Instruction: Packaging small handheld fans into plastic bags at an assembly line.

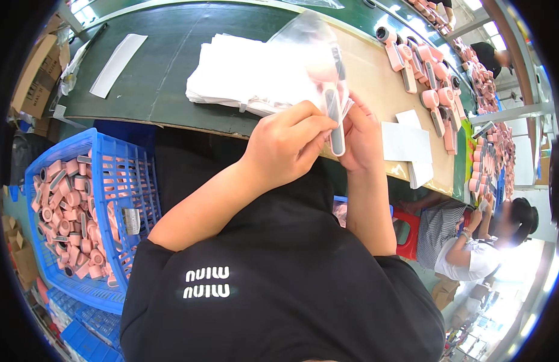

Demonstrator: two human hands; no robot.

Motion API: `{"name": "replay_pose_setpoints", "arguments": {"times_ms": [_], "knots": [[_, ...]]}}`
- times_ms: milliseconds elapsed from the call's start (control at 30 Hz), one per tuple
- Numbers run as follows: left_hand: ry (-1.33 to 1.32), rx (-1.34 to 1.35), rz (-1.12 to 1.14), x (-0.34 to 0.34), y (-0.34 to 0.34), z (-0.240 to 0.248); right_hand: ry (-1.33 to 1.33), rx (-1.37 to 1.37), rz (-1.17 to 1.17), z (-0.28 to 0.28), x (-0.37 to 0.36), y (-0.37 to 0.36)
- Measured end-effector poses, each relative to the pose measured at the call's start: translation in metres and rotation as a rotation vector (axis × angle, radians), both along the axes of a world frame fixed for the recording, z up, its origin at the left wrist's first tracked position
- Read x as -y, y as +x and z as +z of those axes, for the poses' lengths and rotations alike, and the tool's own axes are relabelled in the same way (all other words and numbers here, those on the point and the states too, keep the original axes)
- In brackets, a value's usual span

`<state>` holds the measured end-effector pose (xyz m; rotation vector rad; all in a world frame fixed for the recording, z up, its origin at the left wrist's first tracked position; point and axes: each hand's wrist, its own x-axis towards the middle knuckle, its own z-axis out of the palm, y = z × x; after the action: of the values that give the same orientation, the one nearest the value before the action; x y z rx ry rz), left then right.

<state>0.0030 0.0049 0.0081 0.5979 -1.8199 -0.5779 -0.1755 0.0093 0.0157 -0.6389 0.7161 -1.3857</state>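
An upright blue crate point(98, 145) brimming with pink-and-grey handheld pieces point(68, 223) stands at far left, beside a dark green worktable point(165, 45) where a narrow white strip point(118, 65) lies. Next to it, a pile of white sheets point(243, 75) spreads near the table's edge. At center, a worker's left hand point(291, 142) pinches, thumb and fingers together, the handle of a pink-and-grey device point(332, 108), held at the table's near edge, its head under a clear plastic bag point(300, 27). The right hand point(361, 136) curls against the handle's other side; how firmly it grips cannot be told. White cards point(406, 145) lie just right, below clustered pink devices point(427, 72), while a seated co-worker point(466, 247) appears at far right.
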Motion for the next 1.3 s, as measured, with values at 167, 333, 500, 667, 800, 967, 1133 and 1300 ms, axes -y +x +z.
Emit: {"name": "replay_pose_setpoints", "arguments": {"times_ms": [167,333,500,667,800,967,1133,1300], "knots": [[-0.022,-0.038,-0.026,-0.006,-0.006,-0.007,0.021,-0.032,-0.16,-0.009,0.0,-0.002],[-0.054,0.059,-0.113,-0.013,-0.006,-0.01,-0.043,-0.578,-0.46,-0.005,-0.014,-0.059],[-0.084,0.016,-0.061,0.011,0.007,-0.005,0.153,-1.101,-0.137,0.012,-0.092,-0.179],[-0.006,0.058,0.094,0.039,0.019,0.005,0.717,-1.733,0.327,-0.063,-0.203,-0.272],[-0.031,0.141,0.183,0.061,0.012,0.005,0.922,-1.931,0.952,-0.165,-0.302,-0.302],[-0.07,0.405,0.188,0.066,-0.007,0.011,1.306,-1.484,1.055,-0.188,-0.324,-0.255],[-0.09,0.43,0.211,0.06,-0.012,0.013,1.085,-1.68,1.025,-0.058,-0.177,-0.19],[-0.102,0.481,0.344,0.061,-0.017,0.005,0.555,-1.404,0.491,0.084,-0.078,-0.182]]}}
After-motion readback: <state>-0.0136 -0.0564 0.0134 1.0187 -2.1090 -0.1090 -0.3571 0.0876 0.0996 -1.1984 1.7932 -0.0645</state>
